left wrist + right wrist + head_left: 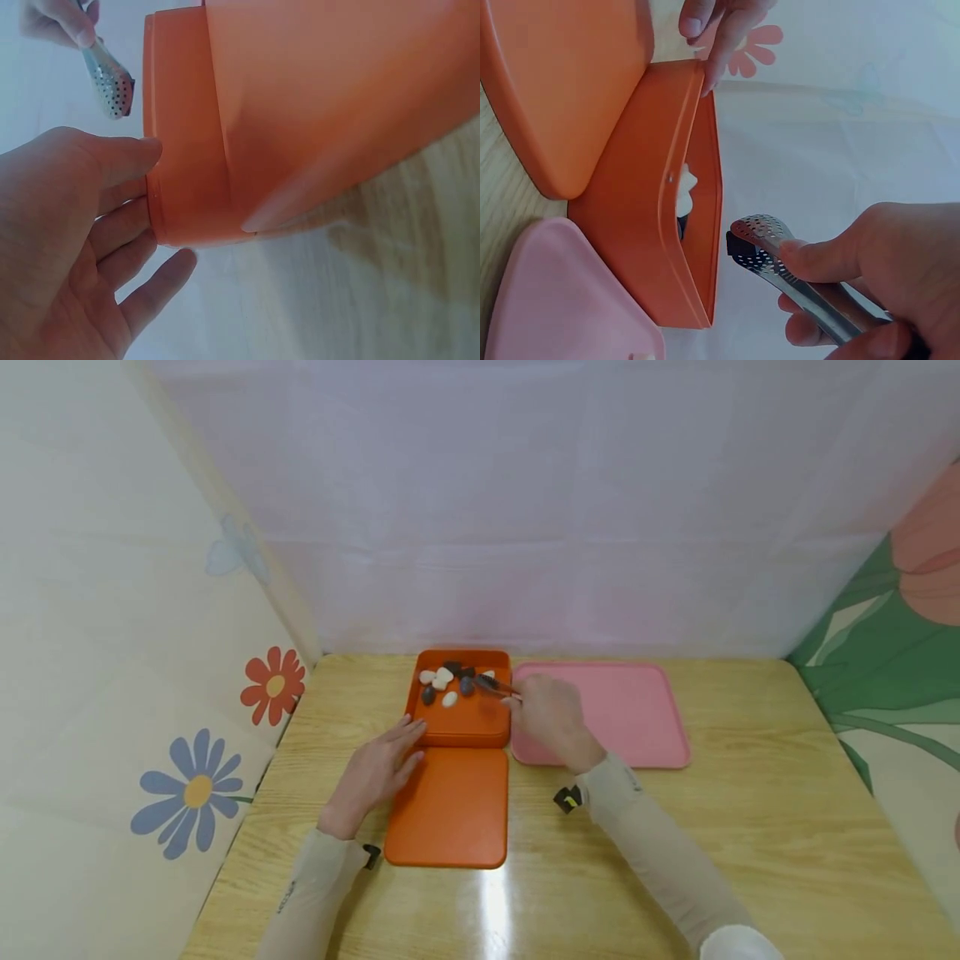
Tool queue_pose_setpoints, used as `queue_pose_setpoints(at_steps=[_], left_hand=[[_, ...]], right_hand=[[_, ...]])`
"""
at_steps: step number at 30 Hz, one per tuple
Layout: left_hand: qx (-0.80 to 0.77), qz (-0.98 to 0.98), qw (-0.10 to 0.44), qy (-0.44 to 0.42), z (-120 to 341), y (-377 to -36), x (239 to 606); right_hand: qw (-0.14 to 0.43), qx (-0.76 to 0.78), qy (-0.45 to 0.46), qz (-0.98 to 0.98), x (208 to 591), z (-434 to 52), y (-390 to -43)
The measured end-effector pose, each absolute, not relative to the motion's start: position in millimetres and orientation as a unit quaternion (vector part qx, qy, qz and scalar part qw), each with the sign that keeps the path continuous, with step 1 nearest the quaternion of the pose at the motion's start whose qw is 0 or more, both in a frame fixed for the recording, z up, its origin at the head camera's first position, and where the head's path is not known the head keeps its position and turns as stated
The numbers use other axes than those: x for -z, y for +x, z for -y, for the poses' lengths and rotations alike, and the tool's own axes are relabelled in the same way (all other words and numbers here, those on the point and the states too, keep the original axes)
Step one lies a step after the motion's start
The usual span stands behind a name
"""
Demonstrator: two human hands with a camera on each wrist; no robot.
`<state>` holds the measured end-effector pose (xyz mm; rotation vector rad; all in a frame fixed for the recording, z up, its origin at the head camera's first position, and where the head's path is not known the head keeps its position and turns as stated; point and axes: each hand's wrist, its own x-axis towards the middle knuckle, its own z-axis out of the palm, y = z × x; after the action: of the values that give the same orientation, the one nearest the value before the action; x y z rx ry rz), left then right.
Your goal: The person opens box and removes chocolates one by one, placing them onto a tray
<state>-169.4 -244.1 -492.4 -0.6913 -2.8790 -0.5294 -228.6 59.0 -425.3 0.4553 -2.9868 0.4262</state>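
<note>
The right hand [551, 717] is gripping metal tongs [780, 259] with curled fingers, their tips pinching a dark stone [733, 241] above the orange box [459, 720] near the surface's far edge. The left hand [375, 772], fingers straight, is touching the box's near-left corner beside the orange lid [450, 807].

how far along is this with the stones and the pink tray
Early. Done: the orange lid is off, lying before the orange box. In hand: the right hand holds tongs over the stones; the left hand steadies the box. Left: every stone sits in the box; the pink tray looks bare.
</note>
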Motion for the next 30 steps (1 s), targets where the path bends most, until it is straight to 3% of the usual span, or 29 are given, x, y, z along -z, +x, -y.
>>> queue_pose_setpoints(at_steps=[8,18,30], left_hand=[[0.171,0.956,0.065,-0.228,244.8,-169.6,493.5],[0.186,0.956,0.059,-0.218,244.5,-170.5,494.0],[0.194,0.956,0.061,-0.213,243.5,-170.3,495.1]], right_hand=[[0.058,-0.144,0.152,0.976,421.0,-72.4,-227.4],[-0.005,-0.182,0.125,0.975,418.4,-100.3,-234.4],[0.009,-0.247,0.095,0.964,423.8,-129.6,-244.7]])
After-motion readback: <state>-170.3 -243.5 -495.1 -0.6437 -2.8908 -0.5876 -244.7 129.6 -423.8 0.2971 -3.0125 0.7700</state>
